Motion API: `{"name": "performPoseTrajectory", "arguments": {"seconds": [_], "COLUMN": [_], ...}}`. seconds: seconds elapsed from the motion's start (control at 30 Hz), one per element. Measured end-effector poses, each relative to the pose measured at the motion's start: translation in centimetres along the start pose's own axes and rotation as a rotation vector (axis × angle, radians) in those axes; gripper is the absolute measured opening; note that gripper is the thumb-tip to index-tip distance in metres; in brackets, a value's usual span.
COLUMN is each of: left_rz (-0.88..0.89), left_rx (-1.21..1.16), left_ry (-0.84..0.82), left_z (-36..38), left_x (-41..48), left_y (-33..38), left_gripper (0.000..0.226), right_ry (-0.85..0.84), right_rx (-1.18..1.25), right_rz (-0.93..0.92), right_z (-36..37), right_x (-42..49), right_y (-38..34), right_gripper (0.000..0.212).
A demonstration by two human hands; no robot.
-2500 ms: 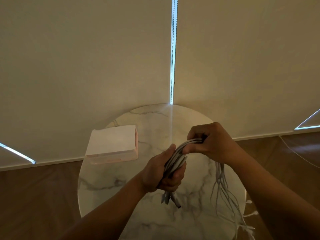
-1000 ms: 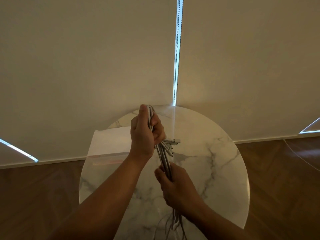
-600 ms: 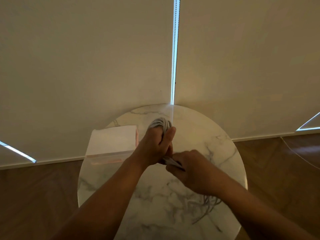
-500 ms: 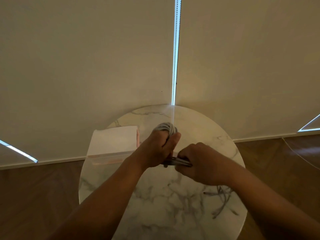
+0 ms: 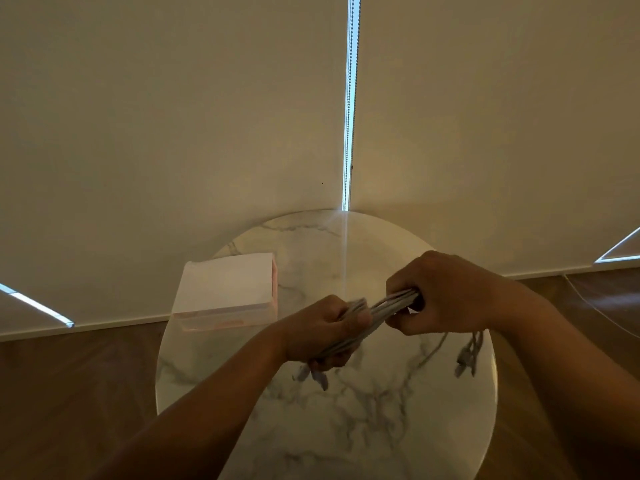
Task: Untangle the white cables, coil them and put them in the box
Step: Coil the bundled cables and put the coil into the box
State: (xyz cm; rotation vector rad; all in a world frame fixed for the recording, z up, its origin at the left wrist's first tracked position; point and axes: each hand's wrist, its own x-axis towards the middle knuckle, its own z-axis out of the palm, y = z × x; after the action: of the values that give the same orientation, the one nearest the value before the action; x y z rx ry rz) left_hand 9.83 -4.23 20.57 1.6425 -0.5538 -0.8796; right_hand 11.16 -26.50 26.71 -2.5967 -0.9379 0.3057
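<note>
I've swung my right hand (image 5: 445, 294) up and away from my left hand (image 5: 323, 336), so the cables (image 5: 381, 311) now stretch taut and slanted between them, above the bench (image 5: 346, 431). Both hands' fingers are curled tight round the bundle, and loose ends dangle below each. I take this for another coiling turn; the box (image 5: 225, 289) waits apart, far left.
</note>
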Motion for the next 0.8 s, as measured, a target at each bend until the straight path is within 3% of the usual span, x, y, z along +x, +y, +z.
{"name": "performPoseTrajectory", "arguments": {"seconds": [0.23,0.33,0.43,0.57,0.7,0.8], "left_rz": [0.029,0.051,0.061,0.168,0.178,0.202], "left_rx": [-0.303,-0.493,-0.698,-0.744,-0.735,-0.745], "left_ry": [-0.208,-0.363,-0.478,-0.456,-0.281,-0.163], "left_z": [0.5,0.4,0.0,-0.4,-0.5,-0.5], "left_x": [-0.3,-0.3,-0.1,0.6,1.2,1.6], "left_y": [1.1,1.0,1.7,2.8,2.6,2.5], "left_gripper": [0.059,0.054,0.050,0.051,0.056,0.054], "right_ry": [-0.030,0.034,0.159,0.222,0.352,0.426], "right_rx": [0.265,0.330,0.586,0.767,0.878,0.889], "right_rz": [-0.005,0.049,0.161,0.328,0.462,0.416], "right_z": [0.5,2.3,5.4,11.7,16.1,16.6], "right_x": [1.4,1.9,1.5,1.5,1.8,1.6], "right_y": [1.3,3.1,4.4,2.1,-0.6,-2.9], "right_gripper": [0.014,0.021,0.036,0.045,0.046,0.025]}}
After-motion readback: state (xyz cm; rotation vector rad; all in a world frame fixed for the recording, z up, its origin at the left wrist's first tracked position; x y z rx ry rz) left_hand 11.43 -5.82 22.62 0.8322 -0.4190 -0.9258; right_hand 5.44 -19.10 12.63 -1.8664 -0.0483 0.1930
